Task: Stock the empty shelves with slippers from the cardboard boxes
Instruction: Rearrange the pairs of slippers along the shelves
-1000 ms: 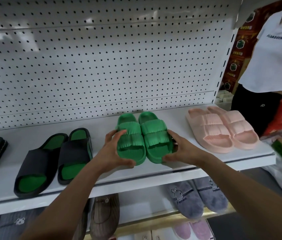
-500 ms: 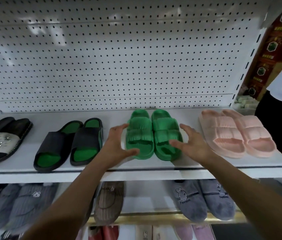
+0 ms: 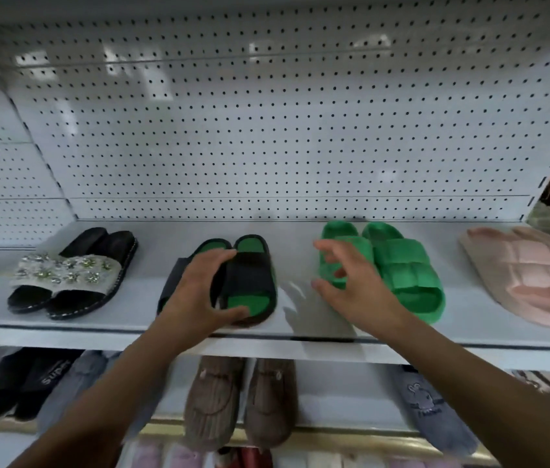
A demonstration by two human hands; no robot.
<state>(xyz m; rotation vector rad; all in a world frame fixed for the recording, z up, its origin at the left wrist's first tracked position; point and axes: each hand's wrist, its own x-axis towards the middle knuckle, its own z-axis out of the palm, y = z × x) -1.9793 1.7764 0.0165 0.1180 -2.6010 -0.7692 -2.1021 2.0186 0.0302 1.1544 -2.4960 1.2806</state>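
Observation:
On the white shelf point(image 3: 295, 265) stands a pair of black slippers with green insoles point(image 3: 253, 278). My left hand point(image 3: 199, 292) lies over them, fingers stretched across the left slipper's strap and thumb at the right slipper's toe. To the right sits a pair of green slippers point(image 3: 405, 265). My right hand point(image 3: 351, 285) hovers in front of the left green slipper with its fingers spread and holds nothing. No cardboard box is in view.
Black sandals with jewelled straps point(image 3: 64, 271) sit at the shelf's left, pink slippers point(image 3: 530, 275) at its right. A white pegboard point(image 3: 267, 130) backs the shelf. The shelf below holds black point(image 3: 23, 380), brown point(image 3: 243, 400) and grey slippers point(image 3: 435, 410).
Both hands let go of the green slippers, which stay on the shelf. My left hand moved left onto the black pair, my right hand followed leftward, and the view swung left.

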